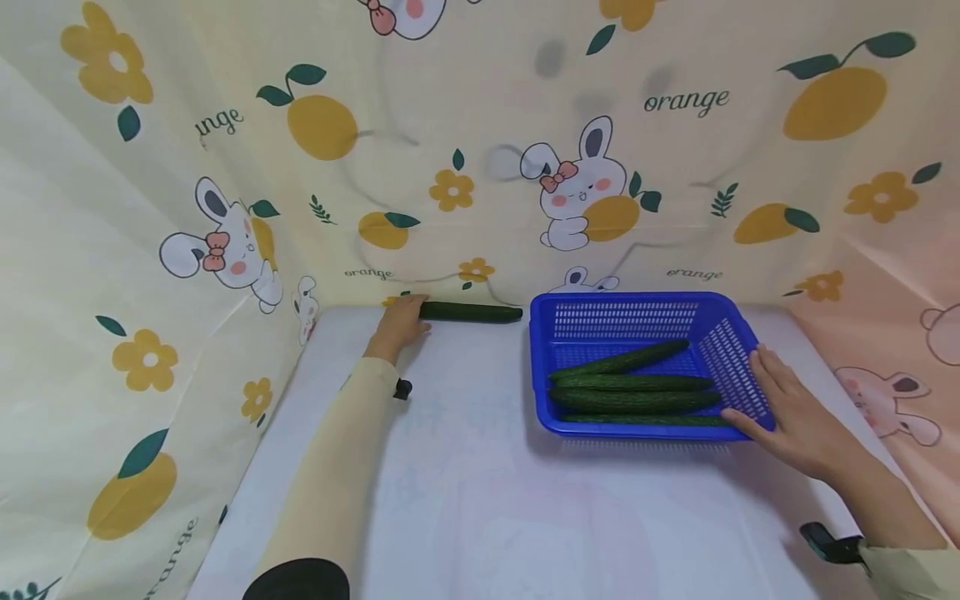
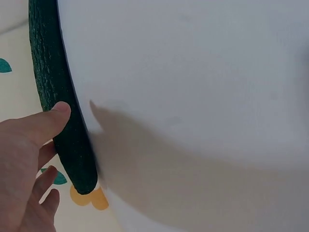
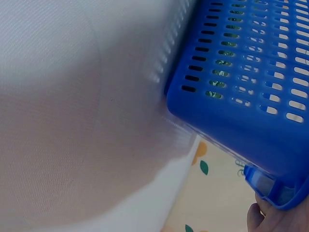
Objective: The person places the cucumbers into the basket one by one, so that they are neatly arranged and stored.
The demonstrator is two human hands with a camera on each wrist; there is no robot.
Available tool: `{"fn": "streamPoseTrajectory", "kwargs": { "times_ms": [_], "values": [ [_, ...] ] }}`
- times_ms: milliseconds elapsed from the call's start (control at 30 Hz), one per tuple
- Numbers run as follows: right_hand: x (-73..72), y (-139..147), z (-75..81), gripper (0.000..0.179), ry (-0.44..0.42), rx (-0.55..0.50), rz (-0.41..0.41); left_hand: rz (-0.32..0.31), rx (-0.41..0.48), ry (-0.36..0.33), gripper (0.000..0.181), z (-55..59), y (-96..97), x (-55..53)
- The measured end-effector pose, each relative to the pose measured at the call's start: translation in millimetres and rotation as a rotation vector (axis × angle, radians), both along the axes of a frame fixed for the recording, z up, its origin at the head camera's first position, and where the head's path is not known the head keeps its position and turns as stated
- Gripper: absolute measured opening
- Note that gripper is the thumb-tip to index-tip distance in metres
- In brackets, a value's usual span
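At the table's far left, my left hand (image 1: 401,327) holds one end of a dark green cucumber (image 1: 474,312), which lies lengthwise along the back edge. In the left wrist view the thumb (image 2: 60,112) presses on the cucumber's near side, with fingers on its other side, partly hidden. A blue plastic basket (image 1: 630,430) with slotted walls stands to the right, and several cucumbers (image 1: 637,401) lie inside it. My right hand (image 1: 806,425) rests on the basket's right end, fingers straight along the rim and thumb over the front corner.
A white-covered table (image 1: 480,508) lies under everything. Behind it hangs a printed cloth (image 1: 495,108) with rabbits, oranges and flowers, which also runs down the left side. A pinkish cloth (image 1: 892,333) borders the right side.
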State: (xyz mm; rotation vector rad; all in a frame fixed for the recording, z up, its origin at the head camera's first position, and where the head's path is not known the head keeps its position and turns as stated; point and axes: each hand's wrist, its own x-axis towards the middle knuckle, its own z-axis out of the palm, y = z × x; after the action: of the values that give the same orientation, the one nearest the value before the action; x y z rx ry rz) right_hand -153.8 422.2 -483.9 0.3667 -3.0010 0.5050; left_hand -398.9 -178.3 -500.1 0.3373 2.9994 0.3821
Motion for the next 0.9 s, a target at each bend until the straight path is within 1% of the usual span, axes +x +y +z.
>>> {"fn": "streamPoseTrajectory", "kwargs": {
  "times_ms": [167,267,433,533,600,667,733,800,900],
  "values": [
    [-0.5,-1,0.6,0.106,-0.005,0.002,-0.004,0.012,-0.015,0.010,0.067,0.6,0.4,2.6],
    [-0.4,-1,1.1,0.106,-0.002,0.001,-0.005,0.017,-0.001,0.021,0.066,-1.2,0.1,3.8],
    [0.0,0,1.1,0.106,-0.005,0.001,-0.003,0.034,0.062,0.027,0.060,-7.5,-3.0,4.3],
    [0.1,0,0.8,0.106,-0.011,0.000,-0.004,0.036,0.096,0.029,0.054,-12.2,-5.8,3.0],
    [-0.1,0,0.5,0.106,-0.012,0.000,-0.005,0.034,0.109,0.021,0.050,-15.2,-7.1,1.1],
    [-0.2,0,0.2,0.106,-0.010,0.004,-0.006,0.034,0.109,-0.004,0.048,-18.5,-8.5,-1.0],
    [-0.3,0,-0.1,0.106,-0.007,0.008,-0.006,0.029,0.106,-0.033,0.047,-21.3,-10.0,-2.6],
    [-0.1,0,-0.2,0.105,-0.003,0.011,-0.004,0.007,0.101,-0.052,0.048,-23.1,-11.9,-3.0],
    [0.5,0,0.0,0.105,-0.002,0.010,-0.003,-0.031,0.098,-0.054,0.046,-24.0,-16.2,-0.8]
  ]
}}
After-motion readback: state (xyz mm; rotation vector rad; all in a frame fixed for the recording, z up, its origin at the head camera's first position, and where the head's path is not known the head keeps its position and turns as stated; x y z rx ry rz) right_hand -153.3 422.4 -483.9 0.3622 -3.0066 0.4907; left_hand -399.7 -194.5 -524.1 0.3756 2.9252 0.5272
